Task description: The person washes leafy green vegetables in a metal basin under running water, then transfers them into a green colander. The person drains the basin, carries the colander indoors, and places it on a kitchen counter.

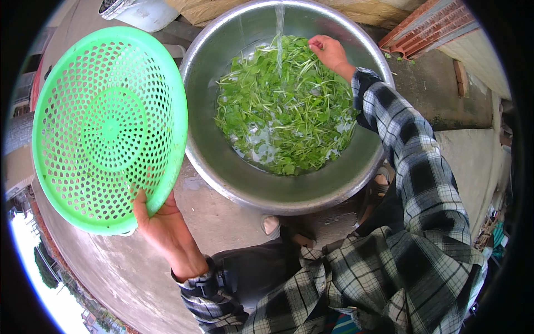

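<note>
My left hand (167, 225) grips the lower right rim of a bright green plastic colander (112, 129), thumb on the inside. The colander is tilted with its perforated inside towards me, holding only a few tiny green bits. Beside it stands a wide metal basin (288, 190), where loose leafy greens (288, 108) float in water. A thin stream of water (279, 41) falls from above onto the greens. Over the far right of the greens is my right hand (328, 52), fingers curled together. Whether a leaf is pinched between its fingertips is not plain.
A white bucket (146, 16) stands behind the colander at the upper left. Rusty ribbed metal (429, 29) leans at the upper right, with a brick (461, 79) near the wall. My sandalled feet (271, 225) are on the concrete floor (208, 208) close to the basin.
</note>
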Demonstrator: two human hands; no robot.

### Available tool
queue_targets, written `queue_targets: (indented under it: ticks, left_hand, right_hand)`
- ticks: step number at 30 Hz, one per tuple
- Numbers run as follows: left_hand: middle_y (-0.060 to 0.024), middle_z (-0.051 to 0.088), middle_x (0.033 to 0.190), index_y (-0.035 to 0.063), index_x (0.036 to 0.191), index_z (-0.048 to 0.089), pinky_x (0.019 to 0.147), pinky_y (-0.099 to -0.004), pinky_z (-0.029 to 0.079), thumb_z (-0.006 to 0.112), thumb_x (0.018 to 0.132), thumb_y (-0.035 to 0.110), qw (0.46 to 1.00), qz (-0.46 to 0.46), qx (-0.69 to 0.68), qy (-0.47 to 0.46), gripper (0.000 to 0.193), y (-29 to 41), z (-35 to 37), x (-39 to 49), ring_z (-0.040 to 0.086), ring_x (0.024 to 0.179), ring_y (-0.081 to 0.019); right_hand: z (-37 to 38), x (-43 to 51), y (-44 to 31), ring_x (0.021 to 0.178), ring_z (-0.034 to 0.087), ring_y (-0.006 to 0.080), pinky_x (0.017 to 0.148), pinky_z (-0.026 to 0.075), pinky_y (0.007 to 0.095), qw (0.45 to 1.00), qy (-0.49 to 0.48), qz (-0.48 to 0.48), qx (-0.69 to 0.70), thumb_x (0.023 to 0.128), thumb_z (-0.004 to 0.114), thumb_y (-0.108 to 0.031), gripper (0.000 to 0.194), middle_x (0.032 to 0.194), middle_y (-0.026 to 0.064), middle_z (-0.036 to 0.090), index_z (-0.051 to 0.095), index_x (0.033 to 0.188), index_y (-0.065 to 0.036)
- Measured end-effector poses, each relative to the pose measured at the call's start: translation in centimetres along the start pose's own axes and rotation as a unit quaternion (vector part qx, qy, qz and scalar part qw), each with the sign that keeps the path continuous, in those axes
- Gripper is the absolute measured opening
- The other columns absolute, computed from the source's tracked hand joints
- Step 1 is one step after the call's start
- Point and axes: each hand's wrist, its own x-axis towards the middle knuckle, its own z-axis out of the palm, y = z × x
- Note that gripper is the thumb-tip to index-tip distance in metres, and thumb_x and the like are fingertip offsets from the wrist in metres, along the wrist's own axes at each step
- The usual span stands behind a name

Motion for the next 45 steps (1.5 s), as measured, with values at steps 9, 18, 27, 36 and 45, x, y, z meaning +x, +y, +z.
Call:
queue_targets:
  ticks: [9, 18, 27, 36, 45]
  left_hand:
    - [-0.0169, 0.051, 0.120, -0.0043, 0.124, 0.038, 0.089, -0.0382, 0.049, 0.044, 0.087, 0.009, 0.998, -0.028, 0.024, 0.055, 0.039, 1.2, -0.6, 1.1, 0.055, 0.105, -0.0258]
    - [-0.0175, 0.050, 0.120, -0.0035, 0.125, 0.037, 0.089, -0.0393, 0.050, 0.043, 0.088, 0.008, 0.999, -0.020, 0.010, 0.026, 0.040, 1.2, -0.1, 0.6, 0.055, 0.105, -0.0265]
    - [-0.0166, 0.050, 0.121, -0.0031, 0.125, 0.038, 0.088, -0.0381, 0.050, 0.045, 0.087, 0.008, 0.999, -0.020, 0.010, 0.032, 0.040, 0.8, -0.5, 0.5, 0.055, 0.104, -0.0251]
    - [-0.0188, 0.054, 0.115, -0.0068, 0.116, 0.044, 0.084, -0.0345, 0.053, 0.044, 0.088, 0.006, 0.999, -0.013, -0.001, 0.033, 0.031, 1.0, -0.1, 0.4, 0.058, 0.100, -0.0255]
    - [-0.0164, 0.050, 0.121, -0.0023, 0.127, 0.036, 0.089, -0.0385, 0.049, 0.045, 0.087, 0.009, 0.999, -0.018, 0.020, 0.030, 0.042, 1.0, -0.5, 0.6, 0.054, 0.107, -0.0246]
  right_hand:
    - [2.6, 0.5, -0.6, 0.079, 0.060, 0.0199, 0.069, 0.047, 0.0341, 0.984, -0.060, 0.008, -0.165, 0.078, 0.062, -0.030, 0.019, 0.081, 0.0017, 0.061, 0.061, 0.085, -0.013]
    - [0.9, 0.1, -0.2, 0.074, 0.063, 0.0253, 0.070, 0.049, 0.0345, 0.997, -0.014, 0.064, -0.043, 0.078, 0.060, -0.029, 0.017, 0.079, 0.0057, 0.066, 0.065, 0.089, -0.016]
    - [2.4, 1.2, 1.5, 0.079, 0.064, 0.0200, 0.073, 0.049, 0.0307, 0.992, -0.019, 0.075, 0.102, 0.080, 0.061, -0.031, 0.020, 0.084, 0.0058, 0.066, 0.064, 0.092, -0.015]
    - [2.5, -0.3, 1.4, 0.072, 0.061, 0.0167, 0.070, 0.050, 0.0297, 0.994, -0.035, 0.082, -0.060, 0.076, 0.066, -0.020, 0.029, 0.083, 0.0032, 0.063, 0.059, 0.103, -0.015]
    - [1.0, -1.9, 0.1, 0.077, 0.061, 0.0222, 0.072, 0.048, 0.0341, 0.995, -0.078, 0.057, 0.003, 0.067, 0.064, -0.008, 0.045, 0.095, 0.0086, 0.059, 0.051, 0.110, -0.013]
